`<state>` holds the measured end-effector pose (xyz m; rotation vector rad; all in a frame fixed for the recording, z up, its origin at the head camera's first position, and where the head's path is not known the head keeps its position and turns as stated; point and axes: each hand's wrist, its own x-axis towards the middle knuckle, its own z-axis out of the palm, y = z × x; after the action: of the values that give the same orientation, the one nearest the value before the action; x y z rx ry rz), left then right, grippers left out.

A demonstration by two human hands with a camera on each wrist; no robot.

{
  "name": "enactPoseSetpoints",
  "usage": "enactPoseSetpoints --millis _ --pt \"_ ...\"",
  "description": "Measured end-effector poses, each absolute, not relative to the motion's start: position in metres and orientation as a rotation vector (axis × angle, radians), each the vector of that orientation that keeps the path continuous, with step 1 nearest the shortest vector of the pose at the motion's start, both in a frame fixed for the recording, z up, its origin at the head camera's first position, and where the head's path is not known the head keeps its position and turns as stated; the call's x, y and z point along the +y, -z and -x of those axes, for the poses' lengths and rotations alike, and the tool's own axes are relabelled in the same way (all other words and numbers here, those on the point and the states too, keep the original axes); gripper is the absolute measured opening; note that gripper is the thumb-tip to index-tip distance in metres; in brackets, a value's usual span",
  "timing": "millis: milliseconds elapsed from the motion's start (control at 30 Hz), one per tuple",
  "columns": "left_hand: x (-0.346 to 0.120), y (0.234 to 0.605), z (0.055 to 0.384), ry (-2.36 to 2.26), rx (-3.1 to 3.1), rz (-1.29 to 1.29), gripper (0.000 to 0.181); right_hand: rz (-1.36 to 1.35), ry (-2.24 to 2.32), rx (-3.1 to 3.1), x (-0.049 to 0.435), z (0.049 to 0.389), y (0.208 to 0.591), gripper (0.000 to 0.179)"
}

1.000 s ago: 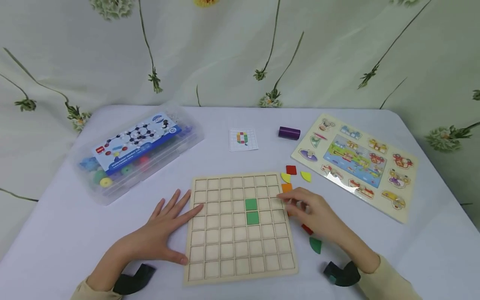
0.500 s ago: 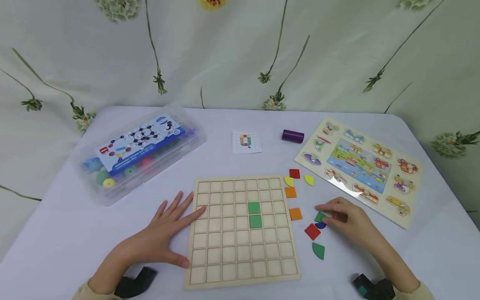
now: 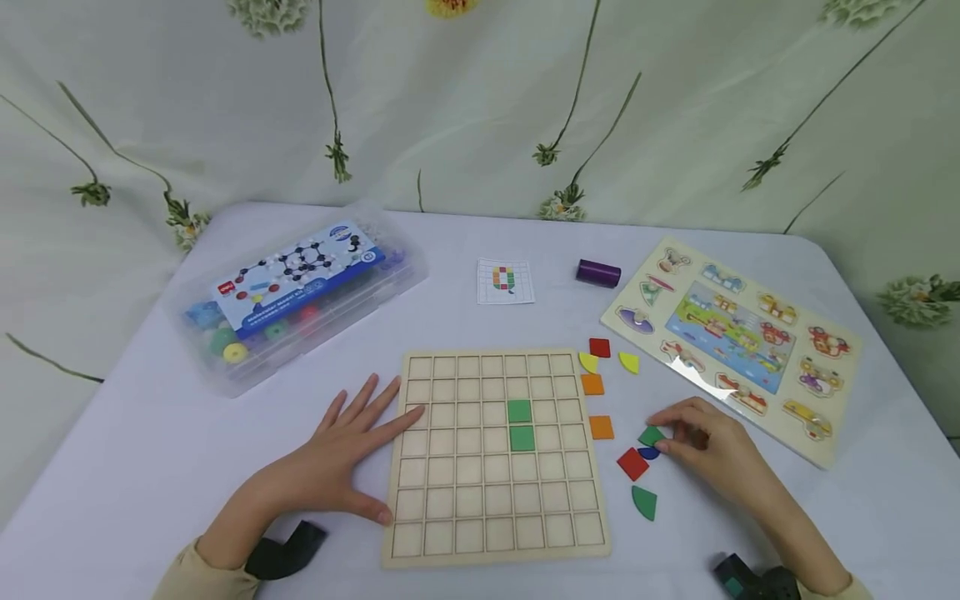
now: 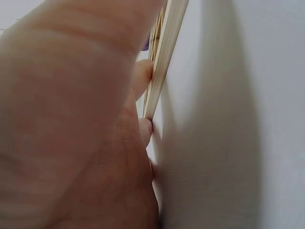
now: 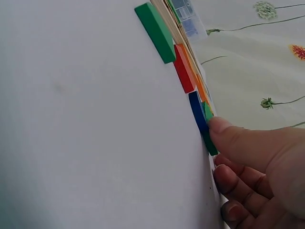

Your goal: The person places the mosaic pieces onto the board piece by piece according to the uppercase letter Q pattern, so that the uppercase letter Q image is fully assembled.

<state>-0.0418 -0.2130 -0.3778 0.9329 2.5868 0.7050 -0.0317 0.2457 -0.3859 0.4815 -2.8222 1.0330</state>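
Observation:
A wooden grid board [image 3: 453, 514] lies on the table with two green square tiles [image 3: 519, 412] set one above the other in its cells. My left hand [image 3: 330, 462] rests with spread fingers along the board's left edge, thumb and index finger touching the rim. To the right of the board, my right hand [image 3: 712, 446] pinches a green tile [image 3: 650, 436] between thumb and index finger, low over the table. A blue piece [image 3: 648, 453] lies right against that tile, beside a red square [image 3: 633, 464]. In the right wrist view the thumb [image 5: 233, 138] covers part of the green tile [image 5: 210, 144].
A green quarter-round piece [image 3: 644, 502], orange squares [image 3: 602, 427], yellow quarter-rounds [image 3: 628, 362] and another red square [image 3: 599, 347] lie right of the board. Behind are a pattern card [image 3: 487, 292], a purple cylinder [image 3: 598, 273], a plastic case [image 3: 255, 371] and a picture puzzle [image 3: 813, 450].
My right hand has moved from the board's right edge rightward to the green tile and taken it between its fingertips. The left hand stays at the board; the head view has shifted slightly.

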Motion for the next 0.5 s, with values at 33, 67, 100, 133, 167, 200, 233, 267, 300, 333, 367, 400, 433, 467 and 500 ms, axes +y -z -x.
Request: enactPoseSetpoints --millis 33,67,100,133,167,200,233,267,300,333,367,400,433,467,500 --pt "-0.213 0.378 0.042 -0.695 2.588 -0.93 0.112 -0.485 -1.041 -2.824 0.245 0.032 0.386 0.034" --pt "-0.214 0.378 0.042 -0.688 2.588 -0.922 0.112 -0.485 -1.053 -2.825 0.245 0.032 0.386 0.035" --pt "-0.214 0.378 0.042 -0.681 2.588 -0.915 0.112 -0.48 -1.065 -2.828 0.244 0.032 0.386 0.035" --pt "-0.214 0.378 0.042 -0.674 2.588 -0.909 0.112 -0.471 -1.075 -2.831 0.243 0.032 0.386 0.035" --pt "-0.215 0.378 0.042 -0.669 2.588 -0.903 0.113 -0.461 -1.083 -2.836 0.242 0.032 0.386 0.034" --pt "-0.215 0.378 0.042 -0.666 2.587 -0.899 0.113 -0.448 -1.089 -2.844 0.241 0.032 0.386 0.033" --pt "-0.215 0.378 0.042 -0.668 2.585 -0.897 0.113 -0.434 -1.094 -2.852 0.241 0.031 0.386 0.032" --pt "-0.215 0.378 0.042 -0.672 2.583 -0.896 0.113 -0.417 -1.104 -2.86 0.24 0.031 0.385 0.031" --pt "-0.214 0.379 0.042 -0.673 2.582 -0.898 0.112 -0.399 -1.112 -2.869 0.241 0.031 0.385 0.031" --pt "-0.214 0.379 0.042 -0.674 2.582 -0.9 0.112 -0.385 -1.117 -2.875 0.241 0.03 0.384 0.03" --pt "-0.213 0.379 0.042 -0.676 2.583 -0.901 0.112 -0.37 -1.125 -2.878 0.241 0.03 0.383 0.029" --pt "-0.212 0.379 0.042 -0.681 2.584 -0.905 0.112 -0.359 -1.133 -2.876 0.241 0.031 0.382 0.028" --pt "-0.212 0.38 0.042 -0.683 2.586 -0.91 0.112 -0.348 -1.144 -2.869 0.24 0.031 0.38 0.027" --pt "-0.211 0.38 0.042 -0.686 2.587 -0.913 0.112 -0.335 -1.165 -2.859 0.239 0.031 0.378 0.026" --pt "-0.21 0.379 0.042 -0.69 2.586 -0.916 0.111 -0.325 -1.183 -2.845 0.238 0.032 0.376 0.025"
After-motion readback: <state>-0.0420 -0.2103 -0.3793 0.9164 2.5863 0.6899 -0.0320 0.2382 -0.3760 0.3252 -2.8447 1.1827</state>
